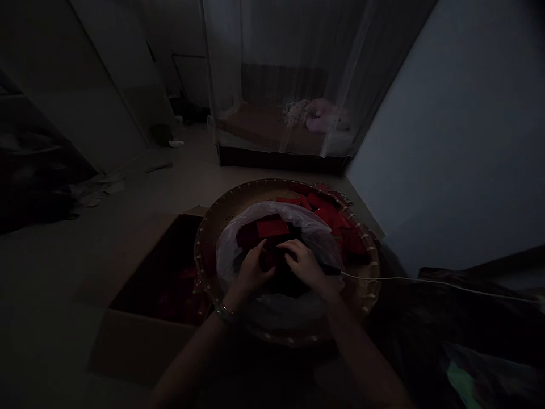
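My left hand and my right hand are close together over an open translucent plastic bag. The fingers of both hands curl toward a small dark red thing between them, too dim to make out. Just beyond my fingertips lies a bright red packet, at the far side of the bag's dark contents. The bag stands in a wide round woven basket. Several red packets are heaped in the basket along its far right side. A bracelet circles my left wrist.
An open cardboard box with dark red things inside stands left of the basket. A white cord runs from the bag toward the right. Ahead is a bed behind a net; a pale wall rises on the right.
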`<state>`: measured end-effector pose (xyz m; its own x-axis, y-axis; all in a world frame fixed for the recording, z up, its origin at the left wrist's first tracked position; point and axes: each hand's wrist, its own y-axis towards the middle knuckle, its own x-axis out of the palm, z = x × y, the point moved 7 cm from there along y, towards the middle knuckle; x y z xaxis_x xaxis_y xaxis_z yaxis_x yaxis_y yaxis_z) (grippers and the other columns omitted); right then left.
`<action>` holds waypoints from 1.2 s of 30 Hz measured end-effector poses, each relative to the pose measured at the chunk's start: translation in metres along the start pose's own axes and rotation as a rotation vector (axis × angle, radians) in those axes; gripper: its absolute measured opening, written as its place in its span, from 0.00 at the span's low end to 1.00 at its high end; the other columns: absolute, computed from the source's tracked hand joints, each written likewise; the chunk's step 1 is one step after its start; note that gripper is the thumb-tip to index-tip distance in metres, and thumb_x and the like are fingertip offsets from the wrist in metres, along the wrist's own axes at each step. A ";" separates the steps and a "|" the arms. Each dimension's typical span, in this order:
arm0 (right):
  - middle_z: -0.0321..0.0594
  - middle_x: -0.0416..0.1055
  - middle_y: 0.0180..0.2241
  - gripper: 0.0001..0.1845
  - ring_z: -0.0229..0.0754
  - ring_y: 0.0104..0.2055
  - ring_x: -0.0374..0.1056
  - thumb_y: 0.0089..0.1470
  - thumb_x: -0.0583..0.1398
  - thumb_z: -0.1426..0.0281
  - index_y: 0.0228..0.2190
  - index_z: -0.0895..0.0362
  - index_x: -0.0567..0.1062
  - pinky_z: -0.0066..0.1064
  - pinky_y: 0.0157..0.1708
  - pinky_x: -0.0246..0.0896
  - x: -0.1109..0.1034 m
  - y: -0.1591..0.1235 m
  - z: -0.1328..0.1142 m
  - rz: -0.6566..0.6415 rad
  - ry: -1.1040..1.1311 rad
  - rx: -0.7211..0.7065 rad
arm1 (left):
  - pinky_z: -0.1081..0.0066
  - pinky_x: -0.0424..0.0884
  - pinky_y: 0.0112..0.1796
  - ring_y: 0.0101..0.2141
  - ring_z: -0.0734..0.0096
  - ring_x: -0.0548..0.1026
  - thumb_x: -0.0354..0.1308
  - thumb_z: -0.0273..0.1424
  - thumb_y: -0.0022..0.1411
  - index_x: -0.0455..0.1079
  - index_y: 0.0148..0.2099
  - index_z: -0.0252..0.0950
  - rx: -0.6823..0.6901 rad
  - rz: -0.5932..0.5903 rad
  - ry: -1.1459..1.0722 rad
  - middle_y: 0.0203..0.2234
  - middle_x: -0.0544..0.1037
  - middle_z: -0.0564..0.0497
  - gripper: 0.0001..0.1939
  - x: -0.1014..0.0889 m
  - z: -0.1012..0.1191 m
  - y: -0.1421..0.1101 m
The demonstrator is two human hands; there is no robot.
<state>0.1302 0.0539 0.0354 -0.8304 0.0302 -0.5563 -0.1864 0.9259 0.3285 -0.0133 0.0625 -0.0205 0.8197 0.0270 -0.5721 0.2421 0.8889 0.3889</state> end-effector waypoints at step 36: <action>0.38 0.75 0.33 0.11 0.41 0.37 0.70 0.48 0.57 0.78 0.31 0.54 0.77 0.33 0.40 0.64 -0.001 -0.003 -0.006 -0.019 -0.047 0.035 | 0.62 0.66 0.42 0.42 0.61 0.67 0.64 0.31 0.48 0.67 0.50 0.39 0.135 -0.125 0.072 0.39 0.72 0.47 0.25 0.010 0.005 0.001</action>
<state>0.1287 0.0487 0.0398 -0.8012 0.0297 -0.5976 -0.1827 0.9389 0.2916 -0.0022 0.0613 -0.0220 0.7410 -0.0427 -0.6702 0.4112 0.8179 0.4025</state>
